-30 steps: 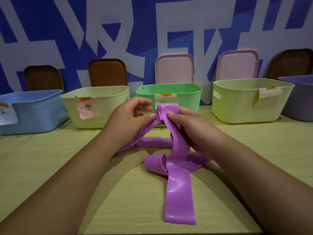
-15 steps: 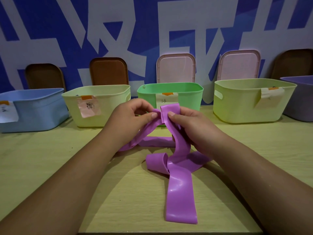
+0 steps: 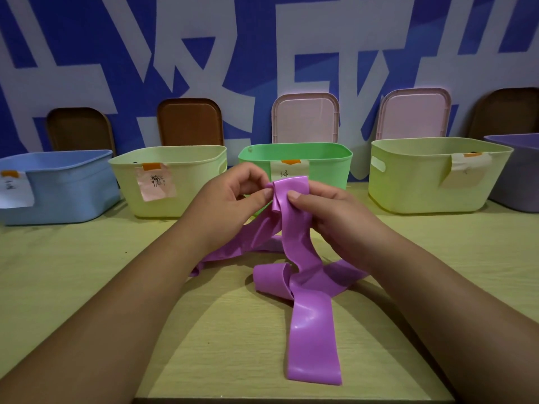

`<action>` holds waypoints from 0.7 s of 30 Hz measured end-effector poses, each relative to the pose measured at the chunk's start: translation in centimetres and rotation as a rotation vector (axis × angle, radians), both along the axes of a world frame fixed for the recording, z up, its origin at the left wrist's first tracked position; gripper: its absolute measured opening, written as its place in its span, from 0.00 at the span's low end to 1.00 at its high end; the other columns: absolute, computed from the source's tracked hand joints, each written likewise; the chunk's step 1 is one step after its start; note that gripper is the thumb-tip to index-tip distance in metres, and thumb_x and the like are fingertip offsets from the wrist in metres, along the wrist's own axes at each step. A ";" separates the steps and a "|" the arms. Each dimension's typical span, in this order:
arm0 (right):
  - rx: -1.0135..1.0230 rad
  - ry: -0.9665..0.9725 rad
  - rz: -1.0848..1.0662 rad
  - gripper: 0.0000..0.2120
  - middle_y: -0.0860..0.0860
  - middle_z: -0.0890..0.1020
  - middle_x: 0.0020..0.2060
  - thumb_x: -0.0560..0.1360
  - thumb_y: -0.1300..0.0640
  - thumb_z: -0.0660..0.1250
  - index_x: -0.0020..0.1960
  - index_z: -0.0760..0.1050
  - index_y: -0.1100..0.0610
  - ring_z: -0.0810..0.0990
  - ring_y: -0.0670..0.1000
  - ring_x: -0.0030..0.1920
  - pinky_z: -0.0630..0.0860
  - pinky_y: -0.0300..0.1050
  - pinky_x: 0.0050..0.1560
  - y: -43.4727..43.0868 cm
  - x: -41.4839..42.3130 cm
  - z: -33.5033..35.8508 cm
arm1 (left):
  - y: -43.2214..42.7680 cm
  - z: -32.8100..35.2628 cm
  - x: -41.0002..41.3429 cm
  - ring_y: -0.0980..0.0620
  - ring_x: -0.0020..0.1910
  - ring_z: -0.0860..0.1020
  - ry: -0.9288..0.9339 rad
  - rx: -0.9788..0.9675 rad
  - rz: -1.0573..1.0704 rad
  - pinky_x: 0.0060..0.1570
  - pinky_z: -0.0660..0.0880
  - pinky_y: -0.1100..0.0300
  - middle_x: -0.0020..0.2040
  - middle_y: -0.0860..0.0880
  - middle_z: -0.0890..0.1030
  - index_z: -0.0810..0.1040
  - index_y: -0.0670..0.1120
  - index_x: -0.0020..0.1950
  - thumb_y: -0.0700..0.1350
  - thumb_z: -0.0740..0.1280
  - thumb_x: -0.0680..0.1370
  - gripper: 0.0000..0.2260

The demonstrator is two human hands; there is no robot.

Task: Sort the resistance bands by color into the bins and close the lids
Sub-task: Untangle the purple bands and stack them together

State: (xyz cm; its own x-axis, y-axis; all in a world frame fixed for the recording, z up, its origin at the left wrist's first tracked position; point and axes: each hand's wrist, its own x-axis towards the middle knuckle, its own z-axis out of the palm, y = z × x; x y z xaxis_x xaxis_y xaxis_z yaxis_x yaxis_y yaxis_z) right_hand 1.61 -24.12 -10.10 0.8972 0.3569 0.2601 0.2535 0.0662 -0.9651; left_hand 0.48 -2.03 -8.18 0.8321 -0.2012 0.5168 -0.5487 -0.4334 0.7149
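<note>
Both hands — left (image 3: 233,196), right (image 3: 329,217) — pinch the purple band's (image 3: 306,287) top fold above the table (image 3: 87,272); its tail trails there. Sorting looks early: band unbinned, lids (image 3: 304,118) off — bin (image 3: 516,170) contents hidden.

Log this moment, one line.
left hand: pinches purple band | right hand: pinches it | tail: on table | not yet binned
</note>
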 end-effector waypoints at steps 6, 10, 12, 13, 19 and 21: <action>-0.091 -0.100 -0.081 0.10 0.54 0.90 0.52 0.84 0.54 0.69 0.59 0.89 0.48 0.87 0.56 0.58 0.77 0.58 0.71 -0.1 -0.6 0.3 | 0.0 0.5 -0.3 0.51 0.49 0.85 -0.007 0.026 0.029 0.57 0.82 0.47 0.47 0.53 0.87 0.82 0.52 0.54 0.42 0.73 0.82 0.05; -0.028 -0.101 -0.058 0.11 0.56 0.90 0.53 0.83 0.59 0.69 0.59 0.89 0.51 0.85 0.53 0.53 0.77 0.54 0.62 -0.2 -0.8 0.6 | -0.1 0.7 -0.7 0.56 0.45 0.85 0.005 -0.030 -0.009 0.52 0.82 0.59 0.44 0.52 0.88 0.83 0.48 0.55 0.40 0.73 0.82 0.04; 0.056 -0.083 -0.009 0.11 0.57 0.89 0.52 0.82 0.60 0.69 0.59 0.89 0.53 0.84 0.53 0.51 0.77 0.50 0.57 -0.2 -0.8 0.7 | -0.3 0.7 -0.8 0.59 0.42 0.83 0.034 -0.115 -0.076 0.48 0.79 0.65 0.41 0.53 0.85 0.82 0.43 0.55 0.36 0.72 0.82 0.04; 0.110 -0.068 0.013 0.11 0.56 0.89 0.49 0.80 0.60 0.70 0.58 0.89 0.54 0.84 0.52 0.48 0.78 0.45 0.51 -0.1 -0.8 0.8 | -0.4 0.6 -0.8 0.59 0.41 0.82 0.057 -0.170 -0.108 0.47 0.78 0.66 0.40 0.54 0.84 0.82 0.42 0.55 0.36 0.72 0.82 0.04; 0.323 0.014 0.076 0.09 0.54 0.83 0.38 0.75 0.60 0.68 0.47 0.88 0.57 0.81 0.53 0.39 0.75 0.45 0.42 -0.4 -0.9 1.3 | -0.4 0.8 -0.9 0.51 0.42 0.83 0.198 -0.529 -0.285 0.48 0.82 0.58 0.40 0.48 0.79 0.78 0.41 0.61 0.39 0.68 0.77 0.13; 0.326 0.010 0.080 0.11 0.58 0.84 0.42 0.74 0.58 0.69 0.50 0.88 0.58 0.81 0.62 0.48 0.76 0.55 0.55 -0.5 -0.8 1.2 | -0.5 0.8 -0.9 0.51 0.38 0.80 0.192 -0.522 -0.286 0.43 0.82 0.56 0.39 0.48 0.78 0.77 0.41 0.63 0.40 0.68 0.77 0.14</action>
